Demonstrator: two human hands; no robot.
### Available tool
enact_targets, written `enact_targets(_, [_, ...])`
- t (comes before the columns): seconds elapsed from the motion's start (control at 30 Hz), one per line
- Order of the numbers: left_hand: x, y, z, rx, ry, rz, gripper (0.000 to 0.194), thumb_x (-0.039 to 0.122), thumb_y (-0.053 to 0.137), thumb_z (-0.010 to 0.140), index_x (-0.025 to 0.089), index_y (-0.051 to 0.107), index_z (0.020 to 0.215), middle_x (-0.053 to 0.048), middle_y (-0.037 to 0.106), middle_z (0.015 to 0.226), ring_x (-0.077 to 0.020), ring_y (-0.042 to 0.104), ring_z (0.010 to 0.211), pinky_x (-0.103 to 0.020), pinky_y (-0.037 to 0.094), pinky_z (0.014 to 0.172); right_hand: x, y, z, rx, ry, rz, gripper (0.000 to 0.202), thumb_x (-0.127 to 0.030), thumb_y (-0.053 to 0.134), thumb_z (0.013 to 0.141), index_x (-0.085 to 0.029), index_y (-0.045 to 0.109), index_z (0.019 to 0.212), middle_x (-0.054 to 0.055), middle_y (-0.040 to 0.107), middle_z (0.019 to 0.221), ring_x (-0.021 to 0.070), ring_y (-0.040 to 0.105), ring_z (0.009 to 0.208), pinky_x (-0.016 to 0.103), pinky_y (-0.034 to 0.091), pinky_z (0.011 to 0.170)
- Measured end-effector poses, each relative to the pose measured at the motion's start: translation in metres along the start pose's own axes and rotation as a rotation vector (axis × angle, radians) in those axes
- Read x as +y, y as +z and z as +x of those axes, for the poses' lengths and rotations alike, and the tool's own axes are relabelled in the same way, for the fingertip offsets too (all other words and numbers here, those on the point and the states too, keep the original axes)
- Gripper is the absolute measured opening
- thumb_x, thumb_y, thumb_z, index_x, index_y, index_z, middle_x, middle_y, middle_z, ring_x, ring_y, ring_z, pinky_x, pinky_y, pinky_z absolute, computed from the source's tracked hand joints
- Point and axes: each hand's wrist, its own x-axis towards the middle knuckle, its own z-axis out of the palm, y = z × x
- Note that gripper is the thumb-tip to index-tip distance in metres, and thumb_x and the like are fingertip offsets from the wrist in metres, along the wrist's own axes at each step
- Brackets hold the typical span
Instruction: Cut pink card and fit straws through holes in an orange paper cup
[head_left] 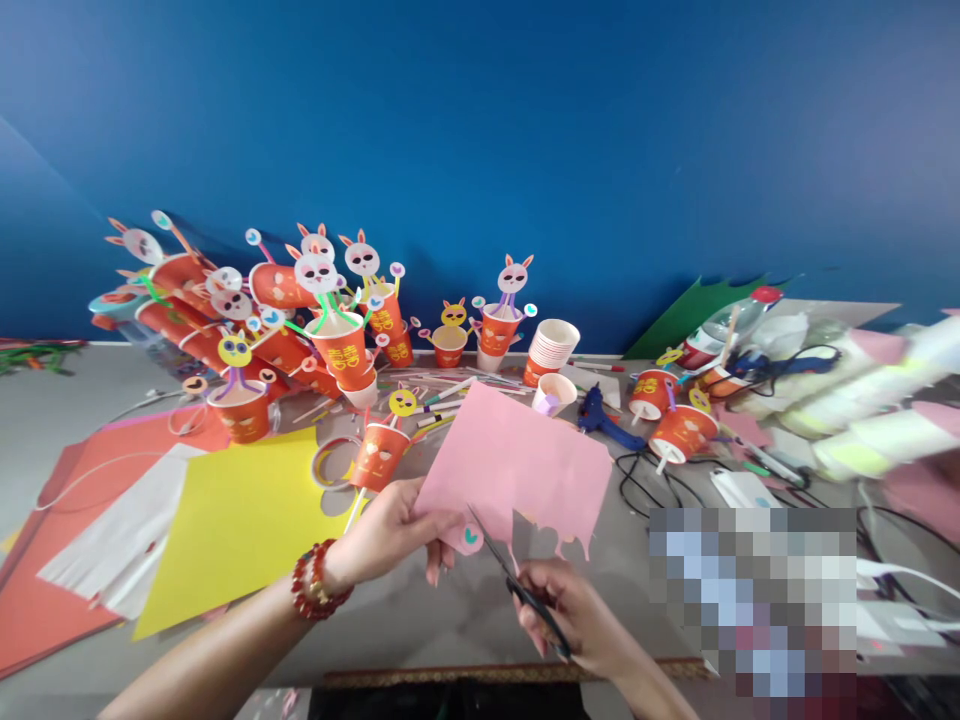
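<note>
While gripping a pink sheet (pixel 517 450) near its seven o'clock edge in the head view, holding it pinched between thumb and fingers of the left hand (pixel 401 530), and wearing red beads (pixel 311 582) at that wrist. Closed around the handles of black scissors (pixel 529 592) with the right hand (pixel 562 605), aiming the blades toward eleven o'clock, slightly apart, beside a small disc with a teal heart (pixel 471 537). Shows scalloped, ragged cuts along the sheet's lower edge, above the grey table (pixel 420 640).

Reckoning from the sheet's middle, has at nine o'clock an orange cup with a yellow rabbit face (pixel 379 455), tilted, then a tape roll (pixel 318 465), a yellow sheet (pixel 232 520) and, farther out, red-orange sheets (pixel 45 590) with a white piece (pixel 124 530) on top. Holds a crowd of rabbit-faced orange cups (pixel 337 350) at ten. Carries a stack of cups (pixel 553 350) near twelve, a blue glue gun (pixel 604 415) at two, two toppled orange cups (pixel 684 433) at three. Blurred out by pixels at four.
</note>
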Motion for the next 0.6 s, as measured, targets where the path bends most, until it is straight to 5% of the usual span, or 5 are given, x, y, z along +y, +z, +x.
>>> enact_targets(0.27, [0.0027,-0.0004,0.0007,-0.002,-0.016,0.0,0.029,0.04,0.061,0.091,0.012,0.061,0.083,-0.004,0.071,0.063,-0.0105,0.064,0.044,-0.016,0.047,0.043,0.0045,-0.0036,-0.0004,0.005,0.05,-0.054,0.037,-0.049,0.067,0.075,-0.019,0.049,0.063,-0.007,0.048,0.048,0.007,0.044,0.041,0.019,0.036,0.045])
enact_targets(0.6, [0.0032,-0.003,0.0024,-0.013,-0.027,0.003,0.029,0.041,0.063,0.09,0.013,0.062,0.081,-0.002,0.072,0.063,-0.0096,0.064,0.043,-0.015,0.045,0.041,-0.0023,-0.005,0.0021,0.019,0.084,-0.083,0.04,-0.045,0.069,0.07,-0.021,0.041,0.056,-0.008,0.04,0.05,0.0069,0.043,0.041,0.018,0.039,0.041])
